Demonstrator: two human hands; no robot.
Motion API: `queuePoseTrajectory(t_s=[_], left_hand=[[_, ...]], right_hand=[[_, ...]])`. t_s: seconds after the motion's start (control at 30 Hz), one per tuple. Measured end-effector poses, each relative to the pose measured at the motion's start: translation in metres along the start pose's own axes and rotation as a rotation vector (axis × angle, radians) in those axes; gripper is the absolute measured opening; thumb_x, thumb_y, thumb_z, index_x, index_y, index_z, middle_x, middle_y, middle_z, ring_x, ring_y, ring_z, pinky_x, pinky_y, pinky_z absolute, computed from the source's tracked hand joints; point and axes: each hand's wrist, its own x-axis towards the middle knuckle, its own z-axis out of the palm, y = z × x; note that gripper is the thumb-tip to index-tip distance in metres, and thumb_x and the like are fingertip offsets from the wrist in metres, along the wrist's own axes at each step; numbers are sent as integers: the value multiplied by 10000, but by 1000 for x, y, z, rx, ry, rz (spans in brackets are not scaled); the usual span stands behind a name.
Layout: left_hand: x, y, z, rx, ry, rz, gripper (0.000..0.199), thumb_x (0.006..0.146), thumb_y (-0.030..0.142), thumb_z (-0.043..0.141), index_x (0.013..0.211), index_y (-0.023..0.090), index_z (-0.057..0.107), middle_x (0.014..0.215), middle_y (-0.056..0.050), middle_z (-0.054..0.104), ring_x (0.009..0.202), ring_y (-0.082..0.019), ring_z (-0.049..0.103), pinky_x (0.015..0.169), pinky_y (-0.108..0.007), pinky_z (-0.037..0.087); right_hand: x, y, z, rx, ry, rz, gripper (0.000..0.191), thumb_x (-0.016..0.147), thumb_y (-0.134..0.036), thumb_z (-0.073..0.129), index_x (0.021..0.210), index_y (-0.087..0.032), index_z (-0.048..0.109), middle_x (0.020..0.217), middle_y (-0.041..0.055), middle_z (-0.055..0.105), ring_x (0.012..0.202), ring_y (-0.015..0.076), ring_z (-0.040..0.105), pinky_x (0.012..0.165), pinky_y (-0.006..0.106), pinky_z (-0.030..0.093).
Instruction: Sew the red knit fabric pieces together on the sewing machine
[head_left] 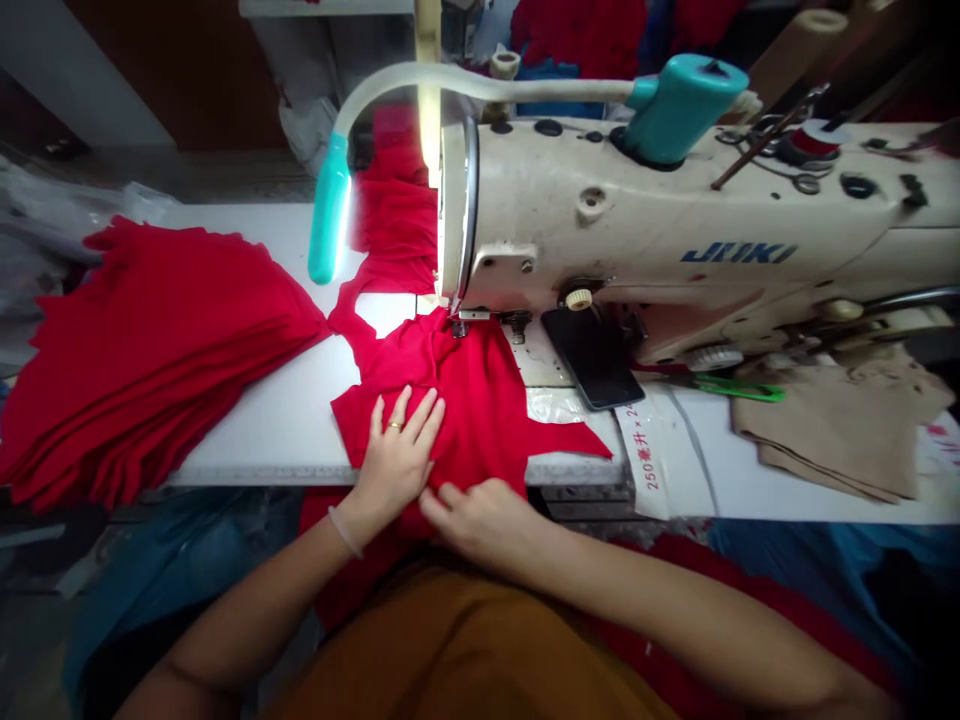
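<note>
Red fabric (487, 400) lies under the presser foot (459, 326) of a sewing machine (555, 220) and hangs over the table's front edge. My left hand (399, 450) rests on this cloth, fingers stretched out and slightly spread, with a ring on one finger. Just right of it and nearer to me, my right hand (480, 515) has its fingers curled together at the fabric by the edge. Its fingertips seem to pinch the red cloth, partly hidden by the hand. More red fabric (397, 200) lies bunched behind the needle area.
A stack of red cut pieces (150, 350) covers the table's left side. A turquoise lamp (328, 215) hangs left of the machine head. Right of the needle lie a phone (592, 360), a green cutter (739, 387) and folded beige cloth (832, 430).
</note>
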Motion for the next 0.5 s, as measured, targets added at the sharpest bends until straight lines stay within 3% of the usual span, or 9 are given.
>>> queuePoseTrajectory(t_s=[0.1,0.2,0.27,0.3,0.37,0.43,0.5], left_hand=[[-8,-11,19,87,-56,-66,537,929,186,522,1464,167,484,1528,-150,446,1422,-459,358,1101,-722,298],[-16,-29,13,62,-27,-46,466,972,267,523,1436,222,517,1507,-146,477,1430,-460,344,1088,-747,283],[-20,-33,1,-13,33,36,398,976,245,525,1370,208,566,1459,-165,528,1418,-439,378,1077,-751,302],[-23,-31,-6,-70,84,101,351,971,216,532,1316,194,595,1406,-168,576,1397,-411,422,1086,-727,325],[-29,-22,-16,-228,163,249,245,959,142,535,1178,171,641,1222,-139,689,1290,-309,558,1102,-589,418],[-33,-10,-19,-365,176,361,140,948,112,547,1016,168,656,991,-84,738,1076,-214,671,1011,-405,530],[-35,-1,-13,-407,192,374,65,944,159,581,906,161,633,880,-72,721,907,-181,693,862,-305,576]], right_hand=[[-22,19,-8,-84,-49,293,94,883,-155,610,948,-103,653,771,150,690,698,262,682,552,318,420],[-36,19,-2,177,-274,145,162,856,-300,710,873,-144,671,661,82,683,637,234,676,576,297,448],[-35,10,6,348,-252,82,286,865,-442,707,886,-159,673,690,62,695,636,209,673,567,280,460],[-31,6,9,374,-147,110,320,886,-474,675,905,-155,674,740,73,706,677,207,678,589,282,478],[-23,2,11,311,194,200,288,960,-410,582,1011,-142,673,875,110,720,796,209,676,697,304,517],[-14,1,9,203,505,158,271,1010,-267,471,1197,-147,627,996,121,716,918,205,654,833,337,519],[-8,2,6,136,682,49,307,1007,-173,418,1256,-133,593,956,106,712,899,198,635,848,350,512]])
